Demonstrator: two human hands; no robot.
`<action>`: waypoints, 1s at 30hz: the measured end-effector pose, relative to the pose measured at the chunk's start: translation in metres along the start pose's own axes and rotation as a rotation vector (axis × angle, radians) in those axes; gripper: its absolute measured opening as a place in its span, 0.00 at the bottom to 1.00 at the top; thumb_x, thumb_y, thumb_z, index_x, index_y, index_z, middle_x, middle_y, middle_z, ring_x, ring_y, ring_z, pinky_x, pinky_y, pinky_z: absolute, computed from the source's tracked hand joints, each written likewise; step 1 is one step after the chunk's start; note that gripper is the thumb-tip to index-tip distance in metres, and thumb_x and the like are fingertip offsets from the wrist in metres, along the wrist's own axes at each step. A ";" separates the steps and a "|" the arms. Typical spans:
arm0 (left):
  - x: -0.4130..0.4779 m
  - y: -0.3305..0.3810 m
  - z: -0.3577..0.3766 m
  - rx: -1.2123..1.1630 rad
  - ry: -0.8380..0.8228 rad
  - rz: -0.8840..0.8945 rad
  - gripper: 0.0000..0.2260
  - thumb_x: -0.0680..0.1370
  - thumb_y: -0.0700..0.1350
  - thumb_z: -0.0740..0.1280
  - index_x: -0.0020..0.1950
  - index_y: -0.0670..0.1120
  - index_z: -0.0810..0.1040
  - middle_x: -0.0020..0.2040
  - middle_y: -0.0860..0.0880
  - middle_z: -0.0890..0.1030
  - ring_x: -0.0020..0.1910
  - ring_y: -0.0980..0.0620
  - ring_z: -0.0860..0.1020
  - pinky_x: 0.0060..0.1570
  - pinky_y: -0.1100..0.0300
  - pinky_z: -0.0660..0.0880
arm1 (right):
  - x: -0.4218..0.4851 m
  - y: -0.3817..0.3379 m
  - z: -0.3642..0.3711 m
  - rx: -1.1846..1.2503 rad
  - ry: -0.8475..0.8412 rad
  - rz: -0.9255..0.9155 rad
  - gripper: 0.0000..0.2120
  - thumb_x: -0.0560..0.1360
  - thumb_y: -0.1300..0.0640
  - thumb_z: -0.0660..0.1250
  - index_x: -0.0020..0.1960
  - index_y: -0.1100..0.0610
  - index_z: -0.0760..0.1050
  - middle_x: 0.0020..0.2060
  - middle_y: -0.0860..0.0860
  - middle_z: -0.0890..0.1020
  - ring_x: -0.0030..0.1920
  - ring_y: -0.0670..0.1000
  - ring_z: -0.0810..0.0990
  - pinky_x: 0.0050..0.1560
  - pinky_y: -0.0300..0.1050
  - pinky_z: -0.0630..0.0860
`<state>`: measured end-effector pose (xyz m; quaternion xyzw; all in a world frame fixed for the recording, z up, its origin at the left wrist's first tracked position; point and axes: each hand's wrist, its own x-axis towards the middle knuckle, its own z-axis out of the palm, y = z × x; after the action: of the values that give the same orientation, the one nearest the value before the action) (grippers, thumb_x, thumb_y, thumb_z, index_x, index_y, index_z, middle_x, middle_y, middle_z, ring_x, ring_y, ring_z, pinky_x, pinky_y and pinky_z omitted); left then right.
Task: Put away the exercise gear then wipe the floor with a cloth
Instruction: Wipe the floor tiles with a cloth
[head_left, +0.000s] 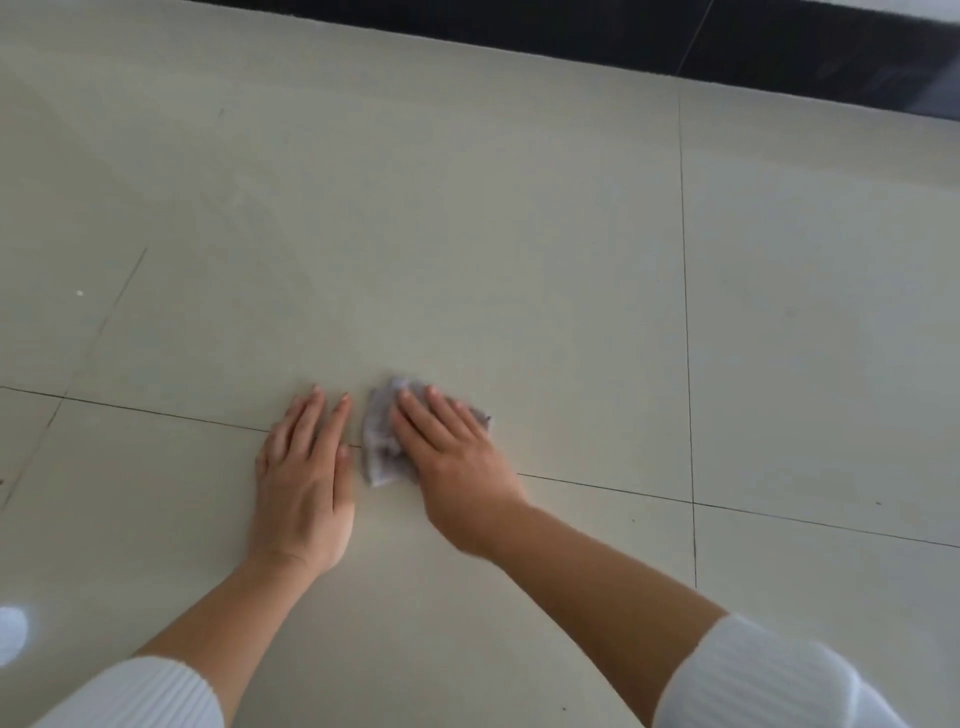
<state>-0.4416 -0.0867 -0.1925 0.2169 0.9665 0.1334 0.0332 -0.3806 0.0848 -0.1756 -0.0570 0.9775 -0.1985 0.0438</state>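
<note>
No exercise gear in view, presumably stowed; wiping underway: right hand (447, 447) flat, pressing cloth (382, 441) onto floor (467, 234); left hand (306, 467) flat, empty.

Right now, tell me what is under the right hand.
A crumpled grey cloth lies under the right hand, pressed flat on the floor. Its edges stick out past the fingers; the part beneath the palm is covered.
</note>
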 end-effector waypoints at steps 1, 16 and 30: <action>0.000 -0.001 0.000 0.005 -0.004 0.022 0.23 0.78 0.47 0.50 0.69 0.42 0.71 0.71 0.40 0.69 0.70 0.42 0.66 0.67 0.48 0.63 | -0.007 -0.004 0.002 -0.007 -0.088 -0.058 0.30 0.79 0.61 0.54 0.78 0.56 0.48 0.77 0.50 0.47 0.76 0.52 0.40 0.70 0.46 0.30; 0.130 -0.013 -0.012 0.073 0.034 -0.064 0.29 0.77 0.56 0.47 0.74 0.42 0.63 0.75 0.38 0.61 0.73 0.39 0.60 0.70 0.44 0.57 | -0.023 0.164 -0.071 0.023 0.181 0.563 0.32 0.76 0.69 0.55 0.77 0.55 0.51 0.76 0.46 0.50 0.77 0.51 0.47 0.76 0.44 0.47; 0.134 -0.012 -0.008 0.014 0.079 -0.141 0.28 0.75 0.57 0.51 0.72 0.46 0.66 0.73 0.42 0.65 0.70 0.41 0.63 0.64 0.43 0.63 | 0.140 0.182 -0.094 0.055 0.145 0.819 0.28 0.81 0.58 0.53 0.78 0.56 0.47 0.78 0.52 0.46 0.77 0.58 0.42 0.74 0.51 0.42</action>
<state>-0.5686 -0.0418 -0.1885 0.1429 0.9808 0.1324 0.0026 -0.5465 0.2692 -0.1695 0.3518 0.9142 -0.1944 0.0518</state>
